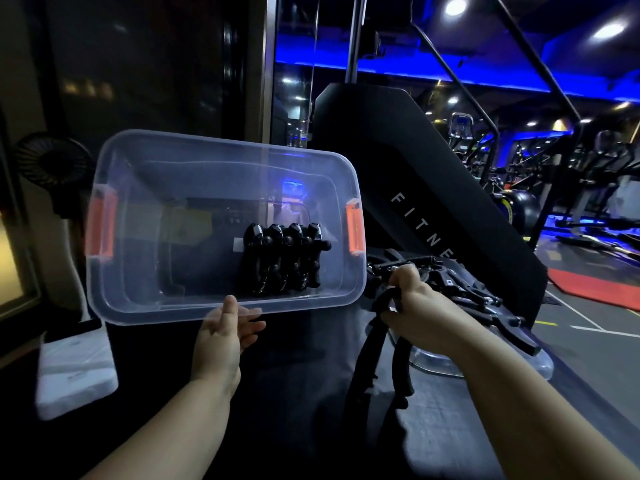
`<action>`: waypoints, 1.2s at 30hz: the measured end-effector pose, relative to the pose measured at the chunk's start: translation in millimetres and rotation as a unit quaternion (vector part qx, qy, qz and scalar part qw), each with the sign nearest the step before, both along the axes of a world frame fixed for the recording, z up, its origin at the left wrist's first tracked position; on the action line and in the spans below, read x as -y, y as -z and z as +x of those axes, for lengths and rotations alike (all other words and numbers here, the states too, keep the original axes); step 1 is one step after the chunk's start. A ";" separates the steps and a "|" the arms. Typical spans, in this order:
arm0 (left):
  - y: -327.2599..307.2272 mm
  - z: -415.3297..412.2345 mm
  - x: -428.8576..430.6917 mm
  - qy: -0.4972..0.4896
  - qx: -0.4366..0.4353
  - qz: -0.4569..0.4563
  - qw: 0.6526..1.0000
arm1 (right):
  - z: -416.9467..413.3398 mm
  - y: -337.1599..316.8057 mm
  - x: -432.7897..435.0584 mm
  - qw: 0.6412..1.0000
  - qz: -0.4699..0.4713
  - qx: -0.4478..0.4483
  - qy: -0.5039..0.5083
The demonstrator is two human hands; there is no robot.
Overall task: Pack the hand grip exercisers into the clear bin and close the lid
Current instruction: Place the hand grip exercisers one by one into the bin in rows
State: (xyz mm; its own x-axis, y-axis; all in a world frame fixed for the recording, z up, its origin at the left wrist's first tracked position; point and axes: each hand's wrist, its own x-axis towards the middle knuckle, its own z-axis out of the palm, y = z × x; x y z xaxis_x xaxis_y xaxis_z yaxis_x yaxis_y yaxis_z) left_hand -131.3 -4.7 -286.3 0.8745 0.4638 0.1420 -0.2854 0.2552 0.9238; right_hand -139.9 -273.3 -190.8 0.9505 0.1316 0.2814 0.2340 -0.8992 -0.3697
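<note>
The left hand (225,332) pinches the near rim of the clear plastic bin with orange latches (221,306), tipping its opening toward the camera. A row of black hand grip exercisers (282,259) lies inside. The right hand (420,311) is clenched around another black exerciser (398,362) over the dark table (294,393), just beside a pile of more exercisers (485,296).

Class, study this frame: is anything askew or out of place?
Yes: the clear bin is tipped, its opening facing the camera, the left hand pinching its near rim; packed exercisers bunch at its right end.
</note>
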 end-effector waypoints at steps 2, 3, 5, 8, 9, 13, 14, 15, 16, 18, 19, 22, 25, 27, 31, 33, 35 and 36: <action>-0.3 -0.7 0.4 -0.002 0.001 0.000 1.000 | 1.7 3.9 3.2 0.999 0.011 0.014 0.040; -0.5 -1.0 0.3 -0.002 0.002 0.000 1.000 | 1.6 5.8 6.2 0.998 0.028 0.019 0.056; -0.9 -1.5 0.5 -0.002 0.005 0.001 1.000 | -1.0 8.5 11.8 0.994 0.070 0.038 0.075; -0.9 -1.9 -0.2 -0.003 0.008 -0.001 1.000 | -7.2 15.1 16.0 0.986 0.131 0.059 0.084; -1.0 -1.9 -0.4 -0.003 0.007 -0.002 1.000 | -9.6 19.8 16.0 0.982 0.159 0.058 0.081; -1.1 -1.3 0.5 0.001 0.006 -0.004 1.000 | -20.5 30.6 13.4 0.986 0.121 0.042 0.104; -1.3 -1.3 1.0 0.000 0.005 -0.004 1.000 | -22.2 29.7 13.3 0.989 0.095 0.034 0.107; -1.4 -1.4 1.0 -0.002 0.005 -0.005 1.000 | -23.3 28.3 13.3 0.991 0.079 0.026 0.106; -1.5 -1.7 1.1 -0.003 0.006 -0.006 1.000 | -23.2 27.0 13.3 0.992 0.071 0.017 0.102; -1.5 -2.1 1.1 -0.002 0.006 -0.007 1.000 | -22.7 24.9 11.4 0.994 0.072 0.007 0.087; -1.6 -2.3 1.1 -0.002 0.006 -0.008 1.000 | -22.6 24.2 9.9 0.994 0.082 0.010 0.075; -2.4 -2.8 1.6 -0.001 0.004 -0.011 1.000 | -24.1 18.9 4.7 0.986 0.161 0.011 0.040; -3.1 -3.4 1.6 -0.001 0.004 -0.012 1.000 | -26.3 14.4 2.5 0.954 0.294 -0.060 0.022; -3.0 -3.3 1.3 -0.001 0.003 -0.013 1.000 | -26.5 13.6 1.4 0.934 0.344 -0.097 0.025; -2.0 -2.3 0.9 0.003 0.001 -0.013 1.000 | -21.8 17.8 0.5 0.896 0.422 -0.135 0.033; -1.3 -2.0 0.9 0.002 -0.001 -0.012 1.000 | -19.5 18.8 -2.2 0.889 0.436 -0.142 0.026; -1.0 -1.9 1.0 0.000 -0.001 -0.011 1.000 | -18.6 18.9 -7.1 0.882 0.446 -0.151 0.019; -1.0 -1.9 1.1 0.000 0.000 -0.010 1.000 | -17.7 19.1 -9.6 0.876 0.455 -0.158 0.015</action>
State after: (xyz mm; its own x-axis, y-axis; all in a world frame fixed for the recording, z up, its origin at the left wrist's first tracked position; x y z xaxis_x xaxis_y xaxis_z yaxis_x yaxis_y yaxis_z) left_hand -133.2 -5.8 -285.3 0.8748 0.4662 0.1318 -0.2847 0.2747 0.9184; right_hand -157.6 -263.7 -209.9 0.9991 -0.0361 -0.0215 -0.0284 -0.2020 -0.9790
